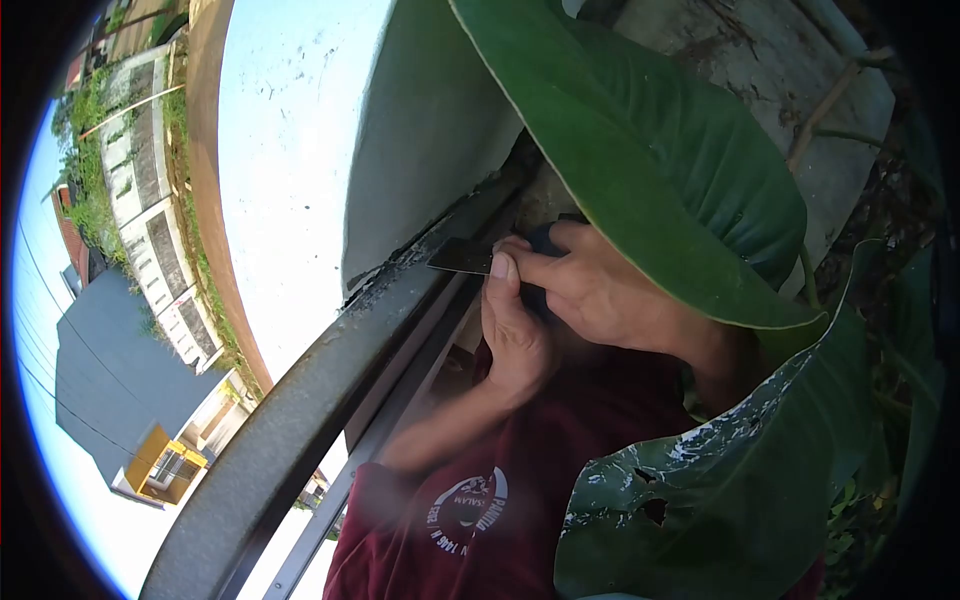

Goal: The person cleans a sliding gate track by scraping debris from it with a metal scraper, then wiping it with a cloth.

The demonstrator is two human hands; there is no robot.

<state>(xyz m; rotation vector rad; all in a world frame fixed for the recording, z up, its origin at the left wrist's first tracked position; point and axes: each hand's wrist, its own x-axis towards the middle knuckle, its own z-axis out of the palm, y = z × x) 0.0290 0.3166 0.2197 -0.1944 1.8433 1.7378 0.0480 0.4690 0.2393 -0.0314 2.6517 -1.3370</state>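
A thin, dark, flat scraper blade (458,256) points left out of my two hands, with its tip over the grey metal rail (330,355) where it meets the white wall (430,140). My left hand (520,335) is closed, its thumb pressed against the blade's near end. My right hand (610,300) is closed beside it, fingertips meeting the left ones at the blade. The scraper's handle is mostly hidden by the fingers. Flaked residue and a dark, rough gap run along the wall's lower edge, near the blade's tip.
A large green leaf (680,170) hangs over my right wrist. Another torn, white-spotted leaf (720,480) lies across my right side. A stone slab (840,120) and stems are at the upper right. Beyond the rail stand a grey-roofed house (130,370) and a boundary wall (140,190).
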